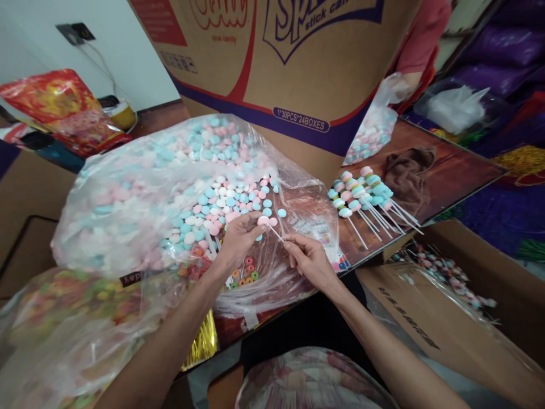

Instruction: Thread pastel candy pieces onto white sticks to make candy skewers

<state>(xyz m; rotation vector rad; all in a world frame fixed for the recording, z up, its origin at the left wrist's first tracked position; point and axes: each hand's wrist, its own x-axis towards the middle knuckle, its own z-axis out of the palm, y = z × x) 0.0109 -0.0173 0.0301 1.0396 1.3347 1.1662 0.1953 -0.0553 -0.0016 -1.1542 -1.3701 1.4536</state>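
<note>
a brown table [462,170] fills the room below a pale wall [123,51], a tall printed carton [238,96] at its back. leftmost is a red packet [63,108], then, lower, a bag of coloured rings [80,307], and a big clear bag [106,227] with pink, blue and white candies [230,201] loose at its mouth. the left hand [240,233] is at their right edge, thumb and forefinger closed on a pink candy [263,220]. from there a white stick [276,233] slants down and rightward to the right hand [309,258], whose thumb and fingertips pinch its lower end. so the candy lies up and left of the right-hand grip, along the stick's long axis, the left hand nearer; how deep the stick sits in it, i cannot tell. farther right, loaded sticks [361,193] lie side by side, bare ends pointing lower right, near a brown cloth [411,173].
</note>
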